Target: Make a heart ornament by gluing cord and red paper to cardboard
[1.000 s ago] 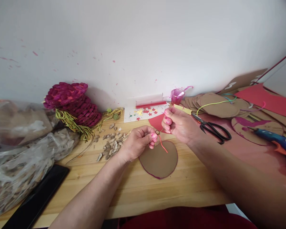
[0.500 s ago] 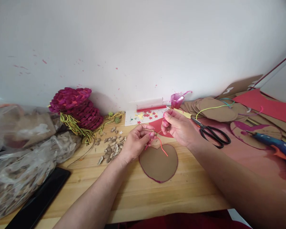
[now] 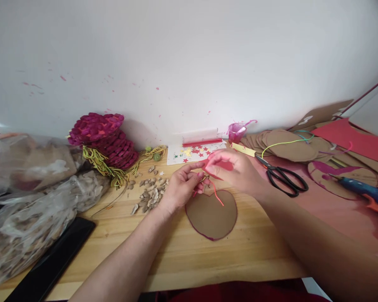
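Note:
My left hand (image 3: 182, 186) is closed in a pinch on a thin orange-red cord (image 3: 216, 193) whose loose end hangs over a brown cardboard heart (image 3: 211, 216) with a magenta edge, lying flat on the wooden table (image 3: 208, 260). My right hand (image 3: 236, 170) is just to the right of it, fingers toward the same cord. Motion smears the right fingers, so their grip is unclear. Both hands hover a little above the heart's top edge.
Loose seeds (image 3: 149, 193) lie left of my hands. A stack of magenta woven pieces (image 3: 105, 140) with yellow tassels sits at the back left, clear bags (image 3: 28, 201) further left. Black scissors (image 3: 279, 174), a star sheet (image 3: 192, 153), a pink cup (image 3: 236, 131), cardboard discs (image 3: 290, 144) and a blue glue gun (image 3: 362, 191) lie to the right.
My right hand has dropped from its raised position and moved left toward my left hand and the cord. The left hand has stayed in place, still pinching.

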Tool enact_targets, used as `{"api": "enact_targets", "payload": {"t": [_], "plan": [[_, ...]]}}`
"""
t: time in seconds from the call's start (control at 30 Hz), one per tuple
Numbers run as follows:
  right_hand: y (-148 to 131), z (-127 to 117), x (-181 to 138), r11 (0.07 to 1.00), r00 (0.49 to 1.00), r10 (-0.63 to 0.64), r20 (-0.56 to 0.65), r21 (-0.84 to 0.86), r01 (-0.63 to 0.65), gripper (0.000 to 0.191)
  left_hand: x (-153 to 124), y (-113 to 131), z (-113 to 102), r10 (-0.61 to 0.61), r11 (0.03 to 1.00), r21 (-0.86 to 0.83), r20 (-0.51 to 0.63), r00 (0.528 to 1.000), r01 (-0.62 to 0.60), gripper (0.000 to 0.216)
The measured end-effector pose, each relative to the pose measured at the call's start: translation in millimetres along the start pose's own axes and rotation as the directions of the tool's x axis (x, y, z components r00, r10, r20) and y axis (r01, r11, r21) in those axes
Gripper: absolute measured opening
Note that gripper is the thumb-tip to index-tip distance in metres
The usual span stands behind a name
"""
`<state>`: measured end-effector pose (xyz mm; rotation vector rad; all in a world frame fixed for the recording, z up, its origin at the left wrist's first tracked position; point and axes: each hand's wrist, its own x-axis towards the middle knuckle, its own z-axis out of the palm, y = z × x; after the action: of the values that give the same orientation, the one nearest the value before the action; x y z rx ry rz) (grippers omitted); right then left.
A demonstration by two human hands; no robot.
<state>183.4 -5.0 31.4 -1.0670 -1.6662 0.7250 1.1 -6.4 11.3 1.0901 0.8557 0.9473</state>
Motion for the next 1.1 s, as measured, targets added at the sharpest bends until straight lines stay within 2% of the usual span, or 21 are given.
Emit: {"api": "enact_targets", "payload": {"t": [0.1,0.17,0.27,0.4,0.53,0.63,0.77,0.87,0.97,1.1], "plan": [[0,5,-3,0.979,0.993,-0.113,0.041,-0.167,0.118,0.009,1,0,-1,0.040,0.999,0.034,-0.013,0.999,-0.039,0.055],[1,9,-4,0.976,0.994,-0.110,0.020,-0.187,0.112,0.009,1,0,-2,0.052,0.997,0.050,-0.015,0.999,-0.052,0.054],[5,11,-5,0.994,0.998,0.036,0.049,-0.103,-0.030,0.009,1,0,-3,0.050,0.997,0.054,-0.005,0.999,-0.050,0.054],[14,8,-2,0.958,0.966,0.255,0.045,0.123,-0.259,0.017,2,0,-3,0.056,0.996,0.065,-0.041,0.998,-0.053,0.053],[18,5,2,0.894,0.930,0.365,-0.033,0.289,-0.341,0.020,3,3,-3,0.056,0.997,0.057,-0.089,0.994,-0.051,0.050],[12,4,1,0.883,0.937,0.349,0.021,0.328,-0.336,0.013,3,5,-2,0.052,0.998,0.043,-0.094,0.994,-0.048,0.049],[3,7,-3,0.920,0.957,0.208,0.201,0.294,-0.261,0.028,2,6,-2,0.061,0.998,0.035,-0.093,0.994,-0.058,0.048],[4,11,-5,0.942,0.950,0.154,0.270,0.249,-0.223,0.026,1,6,-3,0.066,0.996,0.060,-0.083,0.994,-0.061,0.047],[9,12,-5,0.929,0.942,0.202,0.267,0.254,-0.271,0.008,1,5,-3,0.078,0.993,0.089,-0.065,0.995,-0.072,0.045],[10,8,-2,0.886,0.926,0.286,0.245,0.300,-0.353,0.020,3,3,-5,0.084,0.994,0.074,-0.090,0.992,-0.077,0.039]]}}
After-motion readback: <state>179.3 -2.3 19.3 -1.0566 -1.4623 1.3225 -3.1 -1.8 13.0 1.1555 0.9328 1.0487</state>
